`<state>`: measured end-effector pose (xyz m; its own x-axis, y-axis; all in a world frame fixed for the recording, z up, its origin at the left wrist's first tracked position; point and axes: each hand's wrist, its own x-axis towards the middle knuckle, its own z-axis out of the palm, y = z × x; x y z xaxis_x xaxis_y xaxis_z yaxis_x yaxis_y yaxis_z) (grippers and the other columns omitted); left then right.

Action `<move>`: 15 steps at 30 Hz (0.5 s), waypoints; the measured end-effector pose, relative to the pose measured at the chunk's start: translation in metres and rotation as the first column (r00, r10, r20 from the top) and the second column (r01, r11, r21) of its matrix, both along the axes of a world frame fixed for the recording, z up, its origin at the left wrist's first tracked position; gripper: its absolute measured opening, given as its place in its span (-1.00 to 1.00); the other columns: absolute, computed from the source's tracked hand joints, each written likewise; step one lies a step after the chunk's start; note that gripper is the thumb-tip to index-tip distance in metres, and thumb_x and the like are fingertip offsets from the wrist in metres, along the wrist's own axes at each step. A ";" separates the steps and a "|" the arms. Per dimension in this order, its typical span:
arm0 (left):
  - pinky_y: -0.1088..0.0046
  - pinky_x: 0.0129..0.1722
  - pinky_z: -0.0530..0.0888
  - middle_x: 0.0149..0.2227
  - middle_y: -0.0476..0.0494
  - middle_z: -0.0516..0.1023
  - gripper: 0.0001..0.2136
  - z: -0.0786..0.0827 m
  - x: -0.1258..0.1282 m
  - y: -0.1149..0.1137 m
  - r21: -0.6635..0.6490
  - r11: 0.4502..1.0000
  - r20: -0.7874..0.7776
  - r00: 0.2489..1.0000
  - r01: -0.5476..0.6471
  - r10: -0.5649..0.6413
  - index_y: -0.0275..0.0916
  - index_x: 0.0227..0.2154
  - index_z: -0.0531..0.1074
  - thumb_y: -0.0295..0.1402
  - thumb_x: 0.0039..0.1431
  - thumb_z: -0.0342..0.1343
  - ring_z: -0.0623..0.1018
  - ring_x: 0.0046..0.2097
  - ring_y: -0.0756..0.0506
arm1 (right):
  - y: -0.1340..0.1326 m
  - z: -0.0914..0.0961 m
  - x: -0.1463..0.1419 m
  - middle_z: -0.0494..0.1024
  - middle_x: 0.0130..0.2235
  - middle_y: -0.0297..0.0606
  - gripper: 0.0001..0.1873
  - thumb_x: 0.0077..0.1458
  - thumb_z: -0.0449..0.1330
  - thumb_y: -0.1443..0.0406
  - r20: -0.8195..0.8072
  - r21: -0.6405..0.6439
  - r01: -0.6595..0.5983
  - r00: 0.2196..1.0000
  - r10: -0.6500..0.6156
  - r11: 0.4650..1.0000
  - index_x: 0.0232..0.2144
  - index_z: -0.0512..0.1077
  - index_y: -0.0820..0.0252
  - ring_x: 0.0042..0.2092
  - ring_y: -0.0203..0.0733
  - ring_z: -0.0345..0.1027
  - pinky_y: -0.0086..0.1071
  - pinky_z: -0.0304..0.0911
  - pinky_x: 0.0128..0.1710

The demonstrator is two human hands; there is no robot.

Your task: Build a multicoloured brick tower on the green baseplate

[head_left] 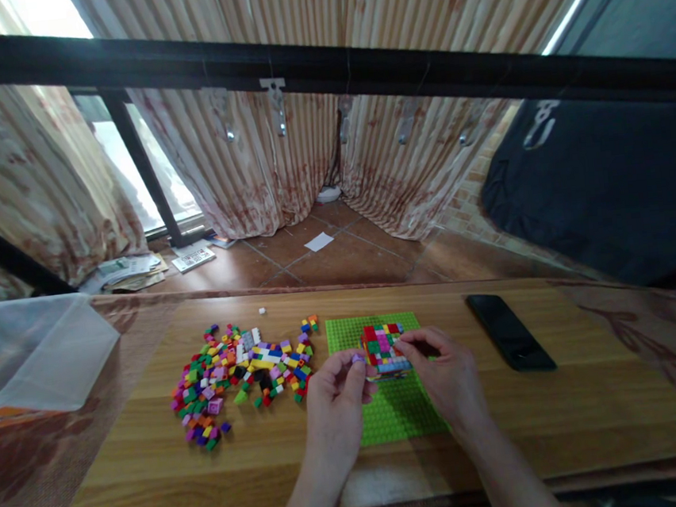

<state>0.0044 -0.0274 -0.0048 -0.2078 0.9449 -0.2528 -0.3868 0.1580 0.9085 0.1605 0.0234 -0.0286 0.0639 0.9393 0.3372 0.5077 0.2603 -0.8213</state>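
Observation:
A multicoloured block of toy bricks [382,343] stands on the far part of a green baseplate [398,415]. My left hand [335,397] is beside its left front, with a small purple brick [357,358] pinched between thumb and finger. At the right side of the built block, my right hand [448,370] has its thumb and forefinger together on the top near the edge. Whether those fingertips hold a small brick or only touch the block is hidden. Red, pink, green and white bricks show on the top.
Loose coloured bricks [242,370] lie heaped on the wooden table [158,494] to the left, and one white brick [262,311] lies behind them. A black phone [510,332] rests on the right. A translucent plastic bin [84,350] stands at far left.

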 end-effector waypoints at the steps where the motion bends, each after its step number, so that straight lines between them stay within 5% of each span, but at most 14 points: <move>1: 0.55 -0.54 0.39 -0.49 -0.11 0.58 -0.70 0.000 0.000 0.000 0.000 1.000 -0.001 1.000 0.001 -0.001 -0.35 -0.34 0.51 -0.19 -0.06 0.27 0.49 -0.54 0.02 | 0.000 0.000 0.001 0.57 -0.41 -0.29 -0.83 0.06 0.24 0.18 -0.004 -0.003 -0.012 1.000 0.012 1.000 -0.45 0.54 0.13 -0.36 -0.18 0.42 -0.32 0.32 -0.33; 15: 0.54 -0.54 0.38 -0.50 -0.11 0.57 -0.68 0.002 -0.001 0.000 -0.006 1.000 0.016 1.000 -0.007 0.007 -0.35 -0.36 0.50 -0.17 -0.09 0.28 0.47 -0.55 0.02 | 0.004 0.002 0.004 0.63 -0.39 -0.19 -0.68 0.01 0.25 0.04 -0.215 -0.162 0.114 0.965 -0.148 0.980 -0.38 0.54 0.19 -0.35 -0.12 0.49 -0.27 0.39 -0.33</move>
